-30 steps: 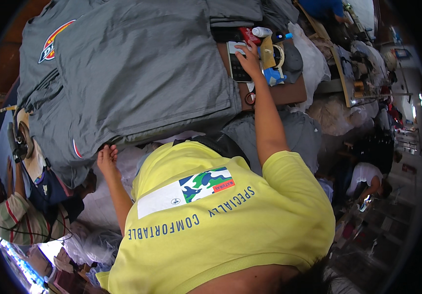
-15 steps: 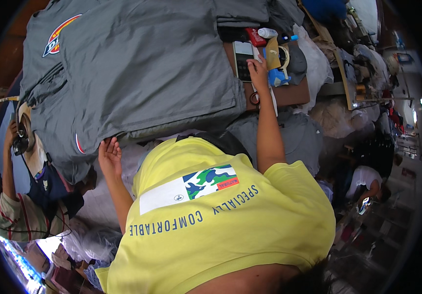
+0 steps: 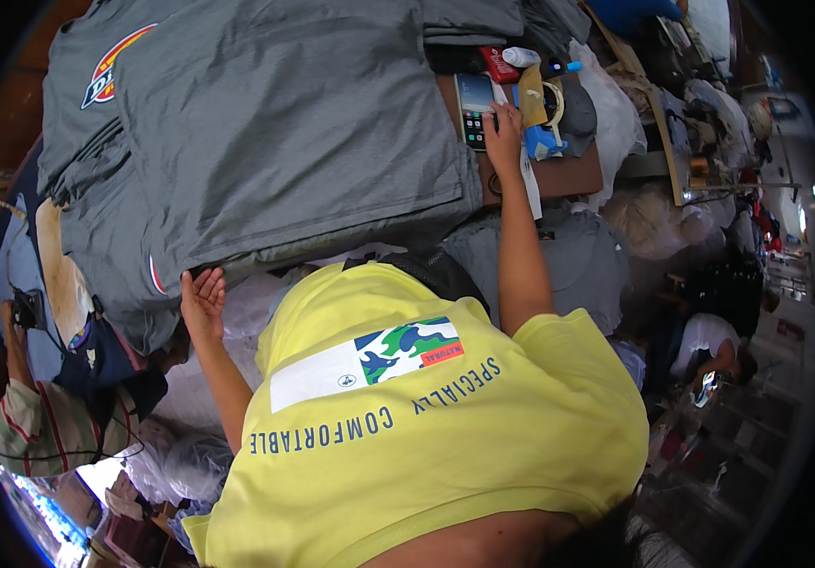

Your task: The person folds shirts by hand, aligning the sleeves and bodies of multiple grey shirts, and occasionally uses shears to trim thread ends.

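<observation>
A stack of grey T-shirts (image 3: 294, 142) with a colourful chest print spreads across the table in front of me. At its near left edge my left hand (image 3: 204, 298) rests palm up with loosely bent fingers and nothing in it; its fingertips are by the hem. A smartphone (image 3: 475, 112) with a lit screen of icons lies on a brown board (image 3: 559, 178) to the right. My right hand (image 3: 502, 134) is over the phone's right side, fingers reaching onto the screen. Under that hand a white paper strip (image 3: 530, 185) runs down the board.
Beside the phone are a red pack (image 3: 497, 64), a white bottle (image 3: 521, 58), a tape roll (image 3: 553, 104) and a blue wrapper (image 3: 542, 140). At the left, a co-worker's hand (image 3: 12, 327) holds a dark iron (image 3: 31, 310). Another person (image 3: 708, 346) sits far right.
The phone's screen has switched to a page of icons, with my right hand still beside it. My left hand has shifted slightly left. The co-worker's iron has moved down and left.
</observation>
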`<state>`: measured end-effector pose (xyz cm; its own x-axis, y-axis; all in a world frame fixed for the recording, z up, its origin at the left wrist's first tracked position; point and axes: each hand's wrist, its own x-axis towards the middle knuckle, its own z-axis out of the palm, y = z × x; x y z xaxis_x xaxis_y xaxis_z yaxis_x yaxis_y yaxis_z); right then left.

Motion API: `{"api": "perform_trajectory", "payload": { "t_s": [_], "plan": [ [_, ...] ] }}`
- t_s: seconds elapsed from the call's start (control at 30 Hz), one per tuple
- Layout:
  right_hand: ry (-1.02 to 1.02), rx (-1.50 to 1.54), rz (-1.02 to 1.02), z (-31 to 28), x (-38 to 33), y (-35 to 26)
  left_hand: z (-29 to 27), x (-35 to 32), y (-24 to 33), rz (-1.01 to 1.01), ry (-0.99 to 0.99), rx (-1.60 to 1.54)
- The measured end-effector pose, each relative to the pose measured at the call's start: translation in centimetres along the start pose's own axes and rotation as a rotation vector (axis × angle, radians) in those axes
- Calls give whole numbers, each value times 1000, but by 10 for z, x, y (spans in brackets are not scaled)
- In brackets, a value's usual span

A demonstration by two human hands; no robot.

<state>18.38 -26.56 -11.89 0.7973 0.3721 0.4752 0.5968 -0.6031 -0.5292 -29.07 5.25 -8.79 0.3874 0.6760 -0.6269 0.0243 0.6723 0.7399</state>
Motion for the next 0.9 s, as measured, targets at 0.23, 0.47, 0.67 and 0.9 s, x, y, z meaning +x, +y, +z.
{"api": "perform_trajectory", "payload": {
  "t_s": [0.23,0.47,0.67,0.9],
  "plan": [
    [-104,-176,177,20,58,7,-7,11,-4,6,-20,26],
    [-26,72,82,21,49,47,-8,16,-10,6,4,18],
    [-17,123,33,14,44,27,-7,18,-14,27,72,3],
    [-142,58,-6,13,40,12,-8,22,-16,28,84,-7]
  ]
}}
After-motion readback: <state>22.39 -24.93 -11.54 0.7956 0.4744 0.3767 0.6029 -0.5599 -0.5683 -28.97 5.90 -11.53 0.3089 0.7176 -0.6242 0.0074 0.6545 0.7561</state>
